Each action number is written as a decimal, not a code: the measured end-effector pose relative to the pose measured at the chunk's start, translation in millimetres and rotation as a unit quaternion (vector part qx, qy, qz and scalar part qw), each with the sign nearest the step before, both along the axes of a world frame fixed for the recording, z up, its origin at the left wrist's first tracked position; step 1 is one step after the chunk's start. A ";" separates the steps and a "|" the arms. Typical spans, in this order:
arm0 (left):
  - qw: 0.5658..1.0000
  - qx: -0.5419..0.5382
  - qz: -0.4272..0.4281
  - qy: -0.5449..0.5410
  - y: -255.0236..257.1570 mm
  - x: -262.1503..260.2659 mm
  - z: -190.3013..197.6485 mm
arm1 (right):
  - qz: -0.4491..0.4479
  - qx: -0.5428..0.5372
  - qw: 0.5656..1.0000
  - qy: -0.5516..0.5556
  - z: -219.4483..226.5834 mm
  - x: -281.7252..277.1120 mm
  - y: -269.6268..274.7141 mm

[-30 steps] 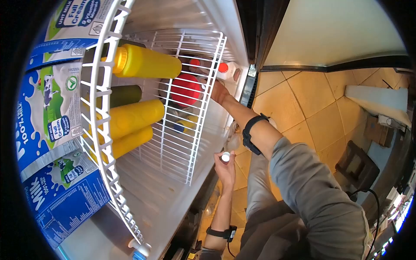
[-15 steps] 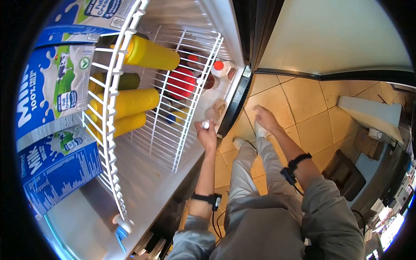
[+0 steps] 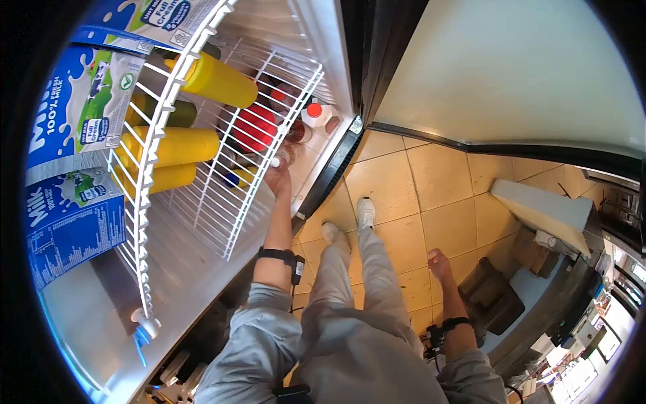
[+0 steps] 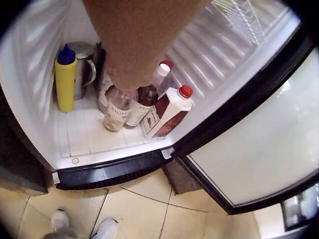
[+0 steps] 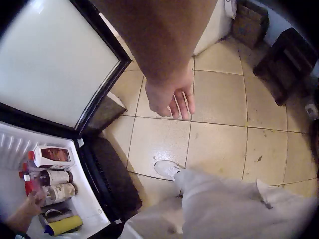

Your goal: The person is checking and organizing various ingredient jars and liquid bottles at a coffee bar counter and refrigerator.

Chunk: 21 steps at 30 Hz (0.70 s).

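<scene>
Inside the fridge, my left hand grips the top of a clear bottle with pale contents, upright on the fridge floor in the left wrist view. Its white cap shows at my fingers in the head view. Touching or very near it is a dark bottle, with a red-capped white jug beyond. A yellow bottle with a blue tip and a metal jug stand on the other side. My right hand hangs away from the fridge, fingers loosely bent, holding nothing.
A white wire shelf with yellow squeeze bottles lies above the bottles. Milk cartons fill the door-side rack. The glass door stands wide, and a dark stool is on the tiled floor.
My right hand has come out of the fridge and swung away over the floor. My left hand has carried the white-capped bottle into the fridge, beside the other bottles.
</scene>
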<state>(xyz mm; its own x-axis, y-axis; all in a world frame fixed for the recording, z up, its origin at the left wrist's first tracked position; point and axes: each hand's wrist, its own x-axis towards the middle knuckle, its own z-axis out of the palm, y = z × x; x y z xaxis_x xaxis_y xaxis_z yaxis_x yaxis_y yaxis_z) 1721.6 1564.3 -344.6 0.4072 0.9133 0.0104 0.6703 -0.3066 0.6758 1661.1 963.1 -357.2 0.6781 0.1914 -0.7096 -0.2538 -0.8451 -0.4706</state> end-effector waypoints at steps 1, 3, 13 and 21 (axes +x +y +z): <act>0.998 -0.024 -0.019 -0.048 3.0 -2.4 -7.8 | -0.024 0.035 0.999 -0.004 -3.3 0.0 -0.9; 0.998 -0.015 -0.030 -0.046 20.6 -8.0 -37.8 | -0.038 0.045 0.998 0.002 0.9 -3.4 10.6; 0.994 -0.097 -0.007 0.047 28.8 10.3 -0.2 | -0.419 0.393 0.818 0.033 25.8 96.0 -17.2; 0.993 0.007 0.093 0.071 26.8 -32.5 -66.2 | -0.396 0.146 0.688 -0.590 242.3 309.9 -53.5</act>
<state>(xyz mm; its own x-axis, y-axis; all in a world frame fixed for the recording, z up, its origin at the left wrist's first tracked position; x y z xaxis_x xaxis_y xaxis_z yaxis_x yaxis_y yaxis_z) 1689.1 1591.1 -410.8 0.2292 0.9731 -0.0226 0.8046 -0.1764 0.5671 1971.0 909.5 -114.9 0.7227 -0.5526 0.4152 0.1248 -0.4865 -0.8647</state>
